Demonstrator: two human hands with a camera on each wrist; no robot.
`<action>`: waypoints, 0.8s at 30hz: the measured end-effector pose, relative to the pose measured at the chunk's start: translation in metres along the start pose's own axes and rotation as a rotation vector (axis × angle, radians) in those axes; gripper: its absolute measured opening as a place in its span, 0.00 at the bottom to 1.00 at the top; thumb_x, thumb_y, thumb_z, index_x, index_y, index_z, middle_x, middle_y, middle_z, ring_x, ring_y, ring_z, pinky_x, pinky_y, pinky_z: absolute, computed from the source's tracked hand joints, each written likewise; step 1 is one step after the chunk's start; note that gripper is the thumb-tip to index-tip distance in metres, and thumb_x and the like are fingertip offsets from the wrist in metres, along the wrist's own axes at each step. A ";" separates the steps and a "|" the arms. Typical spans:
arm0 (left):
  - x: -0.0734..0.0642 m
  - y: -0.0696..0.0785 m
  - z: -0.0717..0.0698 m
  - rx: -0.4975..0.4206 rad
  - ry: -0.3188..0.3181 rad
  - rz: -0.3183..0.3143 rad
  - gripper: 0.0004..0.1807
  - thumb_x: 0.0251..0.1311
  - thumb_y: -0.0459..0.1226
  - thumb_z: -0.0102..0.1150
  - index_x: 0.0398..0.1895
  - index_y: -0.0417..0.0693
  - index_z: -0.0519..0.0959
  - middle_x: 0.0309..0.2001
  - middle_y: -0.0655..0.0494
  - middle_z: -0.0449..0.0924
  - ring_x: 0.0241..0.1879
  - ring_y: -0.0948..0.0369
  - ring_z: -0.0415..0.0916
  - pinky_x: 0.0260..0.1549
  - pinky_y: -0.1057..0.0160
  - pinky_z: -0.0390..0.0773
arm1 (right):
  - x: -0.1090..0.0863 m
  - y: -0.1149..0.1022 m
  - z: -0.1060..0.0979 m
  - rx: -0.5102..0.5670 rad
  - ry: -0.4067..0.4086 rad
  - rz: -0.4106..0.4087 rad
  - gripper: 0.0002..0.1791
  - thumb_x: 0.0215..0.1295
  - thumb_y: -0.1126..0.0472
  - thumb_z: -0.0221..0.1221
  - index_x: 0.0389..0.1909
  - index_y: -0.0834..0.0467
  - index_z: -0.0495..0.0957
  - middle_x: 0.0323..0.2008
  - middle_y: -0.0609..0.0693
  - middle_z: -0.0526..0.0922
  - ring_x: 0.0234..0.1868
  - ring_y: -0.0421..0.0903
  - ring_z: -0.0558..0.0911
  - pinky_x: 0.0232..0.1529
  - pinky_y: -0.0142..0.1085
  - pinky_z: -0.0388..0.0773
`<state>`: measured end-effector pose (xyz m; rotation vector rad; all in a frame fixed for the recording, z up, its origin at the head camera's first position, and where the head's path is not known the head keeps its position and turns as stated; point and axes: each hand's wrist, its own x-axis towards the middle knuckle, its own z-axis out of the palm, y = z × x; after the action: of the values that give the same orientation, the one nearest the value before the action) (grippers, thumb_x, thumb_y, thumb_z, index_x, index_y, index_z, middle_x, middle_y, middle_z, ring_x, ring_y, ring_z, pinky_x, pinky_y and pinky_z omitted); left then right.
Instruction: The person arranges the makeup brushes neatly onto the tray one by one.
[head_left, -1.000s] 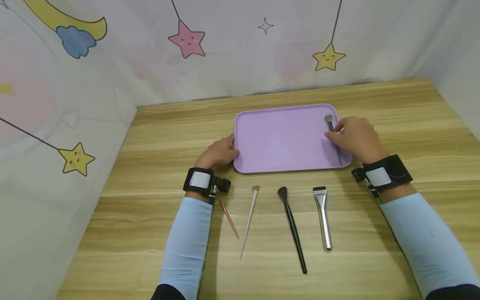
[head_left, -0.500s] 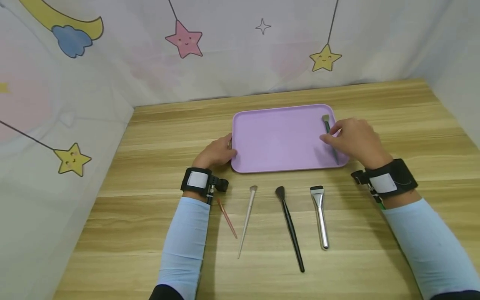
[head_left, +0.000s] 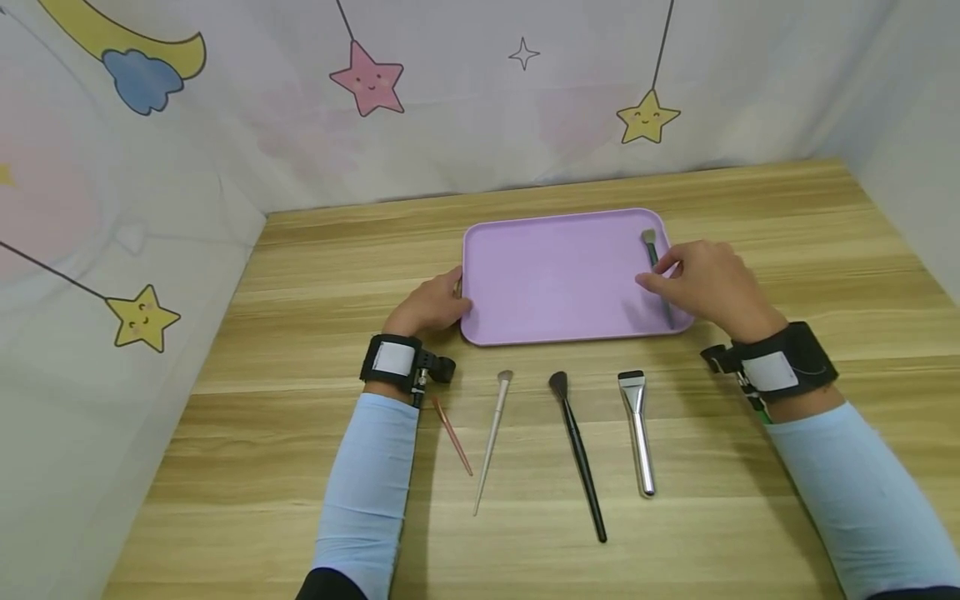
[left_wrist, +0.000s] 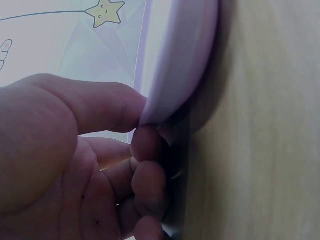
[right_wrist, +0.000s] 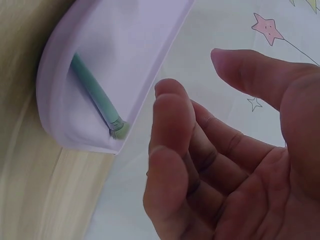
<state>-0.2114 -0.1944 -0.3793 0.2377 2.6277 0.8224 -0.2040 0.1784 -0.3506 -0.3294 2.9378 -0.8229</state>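
A lilac tray (head_left: 555,279) lies towards the back of the wooden table. My left hand (head_left: 429,305) pinches its left edge; in the left wrist view the thumb is on the rim of the tray (left_wrist: 185,55) and the fingertips are at its underside. Inside the tray, along the right side, rests a green-handled makeup brush (head_left: 651,248). Over that brush hovers my right hand (head_left: 708,282), thumb and fingers apart. The right wrist view shows the green brush (right_wrist: 95,95) lying free of the right hand (right_wrist: 220,155), whose fingers are bent loosely around nothing.
In front of the tray, several makeup brushes lie on the table (head_left: 300,467): a short pink brush (head_left: 453,437), a thin white brush (head_left: 492,442), a long black brush (head_left: 580,462) and a flat-headed silver brush (head_left: 639,437). A printed curtain (head_left: 450,142) stands behind the table.
My right hand, one second ago at the green brush's handle, has parted its thumb and fingers and lifted slightly away. The brush stays in the tray. My left hand keeps its hold.
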 end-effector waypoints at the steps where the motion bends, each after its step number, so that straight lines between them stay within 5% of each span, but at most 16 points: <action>1: 0.000 0.000 0.000 0.002 -0.001 -0.002 0.39 0.67 0.38 0.47 0.81 0.41 0.50 0.69 0.41 0.67 0.58 0.48 0.67 0.62 0.50 0.65 | 0.000 0.000 0.000 0.001 0.000 -0.003 0.23 0.64 0.48 0.67 0.41 0.67 0.84 0.29 0.59 0.82 0.23 0.51 0.76 0.20 0.42 0.70; 24: 0.002 -0.002 0.000 -0.012 -0.002 -0.004 0.39 0.67 0.38 0.48 0.81 0.43 0.51 0.68 0.43 0.68 0.57 0.49 0.67 0.61 0.51 0.65 | -0.005 -0.005 0.002 -0.013 -0.083 -0.061 0.24 0.65 0.46 0.65 0.41 0.67 0.85 0.24 0.54 0.80 0.22 0.49 0.75 0.23 0.42 0.69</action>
<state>-0.2136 -0.1952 -0.3814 0.2291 2.6197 0.8363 -0.1976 0.1743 -0.3498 -0.4451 2.8710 -0.7773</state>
